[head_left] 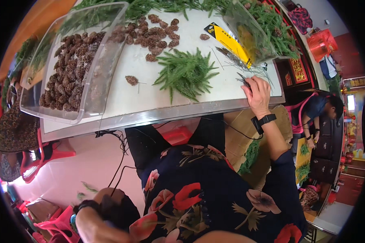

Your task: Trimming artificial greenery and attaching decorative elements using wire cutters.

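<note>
My right hand (257,94) rests at the table's right front, fingers curled round a small dark hand tool (243,78) whose pointed jaws stick out; its exact kind is mostly hidden. Just beyond lie thin dark wires (235,56) in a loose bunch. A bundle of green artificial pine sprigs (185,75) is left of that hand. One pine cone (131,80) with a wire on it lies farther left. My left hand (110,195) is low at the left, off the table beside my leg, blurred, its fingers not readable.
A clear plastic bin (94,87) full of pine cones stands on the table's left. Loose pine cones (152,36) lie at the back, near a yellow card (230,42) and a second clear bin (251,32). Cables hang below the table edge. Another person (318,111) sits at the right.
</note>
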